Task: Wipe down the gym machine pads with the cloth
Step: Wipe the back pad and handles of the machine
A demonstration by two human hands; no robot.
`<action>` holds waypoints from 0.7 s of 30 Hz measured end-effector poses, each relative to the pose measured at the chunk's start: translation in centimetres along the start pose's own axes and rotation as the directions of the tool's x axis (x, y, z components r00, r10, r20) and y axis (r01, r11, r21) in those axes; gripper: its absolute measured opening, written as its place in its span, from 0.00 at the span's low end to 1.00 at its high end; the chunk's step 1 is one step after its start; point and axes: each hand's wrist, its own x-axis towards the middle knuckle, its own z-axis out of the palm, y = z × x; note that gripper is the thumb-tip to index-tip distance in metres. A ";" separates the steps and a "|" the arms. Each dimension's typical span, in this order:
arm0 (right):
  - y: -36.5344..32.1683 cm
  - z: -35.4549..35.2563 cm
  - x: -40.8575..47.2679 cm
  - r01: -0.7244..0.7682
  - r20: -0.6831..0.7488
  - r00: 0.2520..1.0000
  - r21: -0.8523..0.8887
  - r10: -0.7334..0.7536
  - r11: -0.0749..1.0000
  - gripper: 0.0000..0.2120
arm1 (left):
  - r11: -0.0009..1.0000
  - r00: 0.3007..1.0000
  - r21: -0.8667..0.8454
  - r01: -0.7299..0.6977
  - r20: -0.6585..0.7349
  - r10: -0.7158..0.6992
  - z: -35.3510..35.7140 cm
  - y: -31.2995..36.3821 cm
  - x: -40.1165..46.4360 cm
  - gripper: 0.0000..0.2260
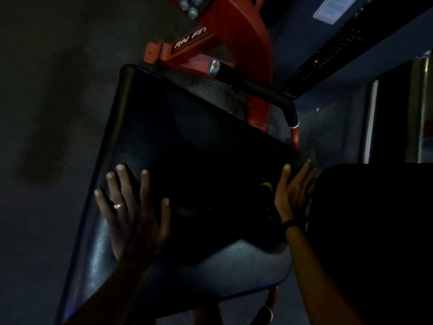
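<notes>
A large black padded seat (187,141) of a red-framed gym machine fills the middle of the head view, lit dimly. My left hand (131,207) lies flat on the pad's left part with fingers spread; a ring shows on one finger. My right hand (293,191) rests with straight fingers against the pad's right edge, a dark band on its wrist. Something small, dark with a yellow mark (267,186), sits just left of the right palm; whether it is the cloth I cannot tell.
The red machine frame (246,43) rises behind the pad, with a black-gripped handle (264,90) curving at the upper right. Another black pad (375,231) fills the lower right. Dark rubber floor (46,113) lies to the left, a dark wall and doorway at the right.
</notes>
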 end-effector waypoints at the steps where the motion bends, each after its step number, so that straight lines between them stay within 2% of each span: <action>1: 0.7 0.0 -1.1 -0.028 0.024 0.999 -0.027 0.029 0.999 0.39 | 1.000 1.000 0.003 -0.003 0.002 0.003 0.0 0.0 0.0 0.30; 3: 1.1 -0.1 -2.5 -0.139 0.053 0.989 -0.042 0.141 0.989 0.41 | 1.000 1.000 0.000 0.000 0.005 0.000 0.0 0.0 0.0 0.31; 5: 0.8 0.3 -2.6 -0.231 0.084 0.969 -0.028 0.232 0.973 0.47 | 1.000 1.000 -0.003 0.000 0.002 0.000 0.0 0.0 0.1 0.31; 8: 0.8 0.4 -3.8 -0.246 0.072 0.966 -0.047 0.249 0.968 0.50 | 1.000 1.000 0.001 -0.003 -0.005 0.003 0.0 -0.1 0.1 0.30; 13: -2.9 0.0 0.6 -0.292 0.040 0.955 -0.022 0.292 0.956 0.39 | 1.000 1.000 -0.012 -0.001 0.003 0.001 -0.1 0.1 0.1 0.30; 16: -4.7 0.8 5.1 -0.257 0.007 0.966 -0.053 0.258 0.965 0.32 | 1.000 1.000 -0.011 0.007 -0.005 -0.007 0.1 0.2 0.1 0.30; 19: -5.2 1.3 7.2 -0.247 0.052 0.967 -0.072 0.250 0.966 0.27 | 1.000 1.000 -0.003 0.004 0.002 -0.004 0.1 0.2 0.1 0.30; 21: -5.5 1.2 8.2 -0.235 0.076 0.968 -0.076 0.240 0.969 0.27 | 1.000 1.000 0.011 0.007 0.002 -0.007 0.2 0.2 0.1 0.31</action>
